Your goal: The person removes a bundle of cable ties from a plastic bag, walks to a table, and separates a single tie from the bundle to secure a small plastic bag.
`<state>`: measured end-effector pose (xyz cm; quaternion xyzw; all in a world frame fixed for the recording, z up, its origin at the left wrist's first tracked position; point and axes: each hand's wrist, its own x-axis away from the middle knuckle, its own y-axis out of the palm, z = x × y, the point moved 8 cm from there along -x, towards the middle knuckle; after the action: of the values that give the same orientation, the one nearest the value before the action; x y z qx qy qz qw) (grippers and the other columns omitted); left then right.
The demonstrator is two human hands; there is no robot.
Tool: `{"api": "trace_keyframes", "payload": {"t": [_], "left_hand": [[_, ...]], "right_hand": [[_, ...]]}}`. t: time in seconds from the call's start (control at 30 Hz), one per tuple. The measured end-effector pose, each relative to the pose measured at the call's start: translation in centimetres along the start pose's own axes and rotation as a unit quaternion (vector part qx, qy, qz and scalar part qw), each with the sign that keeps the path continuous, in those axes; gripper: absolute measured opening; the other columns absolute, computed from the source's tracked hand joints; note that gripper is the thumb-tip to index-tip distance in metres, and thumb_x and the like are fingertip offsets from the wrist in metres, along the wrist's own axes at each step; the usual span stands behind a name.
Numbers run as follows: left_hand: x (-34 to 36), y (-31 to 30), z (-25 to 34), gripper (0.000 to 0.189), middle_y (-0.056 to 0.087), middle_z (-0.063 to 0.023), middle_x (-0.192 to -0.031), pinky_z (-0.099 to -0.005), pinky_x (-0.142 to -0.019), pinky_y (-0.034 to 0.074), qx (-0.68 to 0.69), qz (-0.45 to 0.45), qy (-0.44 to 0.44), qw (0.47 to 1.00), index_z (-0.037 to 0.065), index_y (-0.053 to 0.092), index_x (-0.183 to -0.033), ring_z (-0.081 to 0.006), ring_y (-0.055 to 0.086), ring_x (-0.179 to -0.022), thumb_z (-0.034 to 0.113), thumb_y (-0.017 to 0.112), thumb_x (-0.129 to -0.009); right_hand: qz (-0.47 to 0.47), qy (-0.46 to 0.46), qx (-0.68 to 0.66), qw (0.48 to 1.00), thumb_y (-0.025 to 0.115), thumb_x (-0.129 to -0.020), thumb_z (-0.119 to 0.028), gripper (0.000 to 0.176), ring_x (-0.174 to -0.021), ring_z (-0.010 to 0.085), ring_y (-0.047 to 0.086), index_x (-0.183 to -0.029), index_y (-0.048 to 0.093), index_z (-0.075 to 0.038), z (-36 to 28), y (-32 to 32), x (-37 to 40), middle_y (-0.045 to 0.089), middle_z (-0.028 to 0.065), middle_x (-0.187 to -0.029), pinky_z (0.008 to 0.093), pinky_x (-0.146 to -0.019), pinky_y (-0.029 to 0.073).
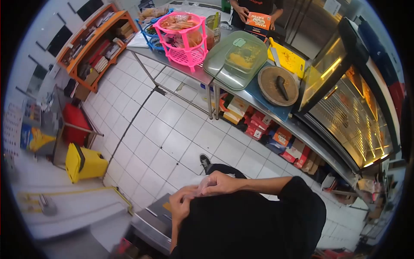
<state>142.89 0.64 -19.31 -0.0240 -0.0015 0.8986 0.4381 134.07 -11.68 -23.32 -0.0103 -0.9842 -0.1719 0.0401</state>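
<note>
In front of my torso my two hands are close together, with a piece of thin clear plastic point(202, 185) pinched between them. My left hand point(180, 203) has its fingers closed at the plastic's left side, slightly smeared by motion. My right hand point(219, 183) is bent over the plastic from the right, thumb and fingers pressed together. Whether the plastic is a bag or a glove I cannot tell. A steel surface point(148, 226) lies just left of and below my left hand.
Ahead, a steel counter carries a pink tiered rack point(181, 39), a green lidded container point(237, 58), a stone mortar point(278, 85) with a dark pestle and a yellow cutting board point(286, 58). Across it a person holds an orange box point(258, 23). A lit display case point(345, 116) stands right, a yellow bin point(85, 162) left.
</note>
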Motion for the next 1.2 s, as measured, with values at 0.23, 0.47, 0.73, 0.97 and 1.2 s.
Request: {"api": "trace_keyframes", "payload": {"t": [0.23, 0.47, 0.73, 0.97, 1.2], "left_hand": [[-6.2, -11.5, -1.3, 0.011, 0.059, -0.0087, -0.070, -0.0290, -0.062, 0.043, 0.010, 0.064, 0.002, 0.998, -0.004, 0.064, -0.082, -0.0177, 0.054, -0.063, -0.002, 0.057, -0.090], [-18.4, -21.3, -0.8, 0.025, 0.061, -0.0082, -0.074, -0.0265, -0.063, 0.046, -0.008, 0.069, 0.003, 0.998, -0.001, 0.069, -0.088, -0.0170, 0.059, -0.068, -0.013, 0.048, -0.079], [-34.6, -38.4, -0.6, 0.030, 0.062, -0.0067, -0.076, -0.0263, -0.066, 0.049, -0.006, -0.001, 0.027, 1.000, 0.001, 0.069, -0.093, -0.0161, 0.062, -0.070, -0.015, 0.046, -0.081], [-44.9, -50.8, -0.4, 0.040, 0.065, -0.0117, -0.089, -0.0301, -0.080, 0.054, -0.001, -0.115, 0.013, 0.993, 0.001, 0.065, -0.104, -0.0211, 0.068, -0.086, -0.015, 0.041, -0.076], [-55.6, -64.5, -1.4, 0.035, 0.070, -0.0154, -0.089, -0.0327, -0.080, 0.054, -0.011, -0.105, -0.008, 0.994, 0.001, 0.064, -0.104, -0.0269, 0.071, -0.088, -0.011, 0.044, -0.078]], "right_hand": [[-0.118, 0.116, -0.086, 0.982, 0.059, -0.100, -0.026, 0.023, -0.079, 0.0081, 0.053, -0.095, 0.064, -0.005, -3.1, 1.9, -15.7, 0.067, -0.0003, -0.088, 0.0261, -0.072, 0.043], [-0.147, 0.151, 0.041, 0.977, 0.046, -0.106, -0.032, 0.033, -0.079, 0.0073, 0.046, -0.088, 0.056, -0.007, -4.9, -0.5, -31.4, 0.055, -0.0027, -0.083, 0.0251, -0.072, 0.039], [-0.157, 0.110, 0.125, 0.973, 0.050, -0.105, -0.027, 0.023, -0.084, 0.0068, 0.045, -0.099, 0.054, -0.006, -10.9, -1.0, -53.9, 0.051, -0.0015, -0.090, 0.0239, -0.077, 0.039], [-0.243, 0.141, 0.249, 0.927, 0.071, -0.092, -0.022, 0.023, -0.060, 0.0108, 0.049, -0.108, 0.059, -0.011, -15.6, 0.2, -69.9, 0.050, -0.0039, -0.065, 0.0268, -0.063, 0.039], [-0.319, -0.032, 0.531, 0.785, 0.069, -0.087, -0.045, 0.035, -0.063, 0.0287, 0.056, -0.075, 0.067, -0.012, -18.9, 0.8, -89.5, 0.056, 0.0059, -0.059, 0.0394, -0.061, 0.042]]}}
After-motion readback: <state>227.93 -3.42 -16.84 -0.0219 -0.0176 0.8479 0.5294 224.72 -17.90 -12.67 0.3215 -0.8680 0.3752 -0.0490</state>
